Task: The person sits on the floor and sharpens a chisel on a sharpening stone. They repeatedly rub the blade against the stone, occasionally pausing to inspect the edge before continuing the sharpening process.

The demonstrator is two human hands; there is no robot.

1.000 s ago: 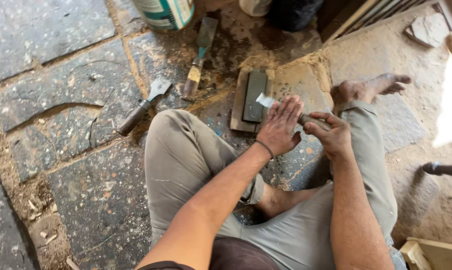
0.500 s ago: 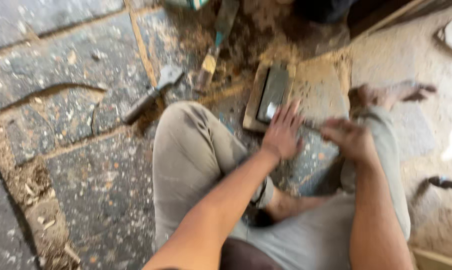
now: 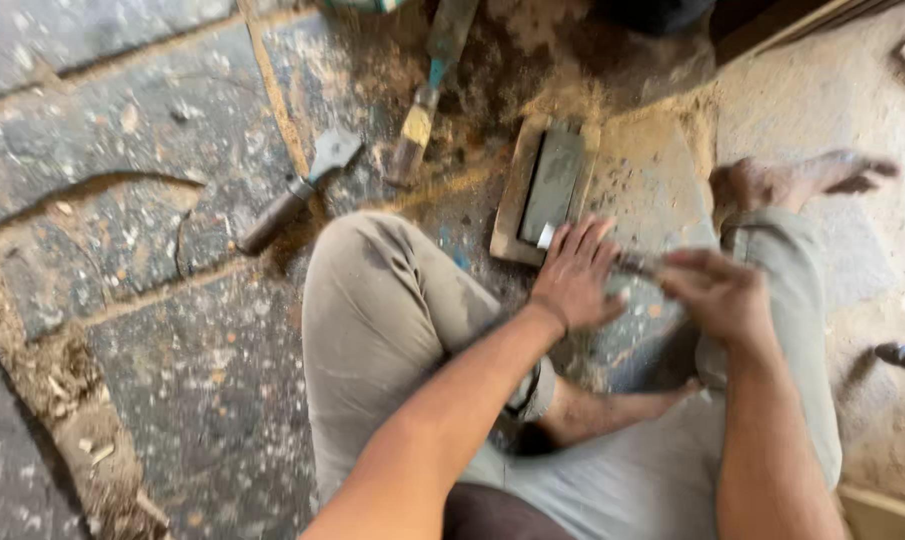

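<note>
**Blade at the near end of the stone, both hands on it**

Setting: person seated on a stone-slab floor, knees apart, sawdust and grit scattered about. Frame is motion-blurred; fine detail is poor.

Sharpening stone: dark, oblong, set in a pale wooden block. Its long axis runs away from the person, tilted slightly to the right at the far end. It lies directly ahead of the hands, between the knees and just beyond them.

Left hand: flat, fingers spread and pointing up the stone, pressing down on a metal blade whose bright tip shows at the stone's near end. Not a closed grasp, more a flat press.

Right hand: curled shut around the tool's handle, which runs roughly crosswise from that hand towards the stone. So the tool meets the stone at an angle to its long axis.

Left hand is the nearer of the two to the stone; the right sits off to the side, just beside it.

Elsewhere: a hammer and a green-handled chisel lie on the floor to the left, well apart from both hands.
</note>
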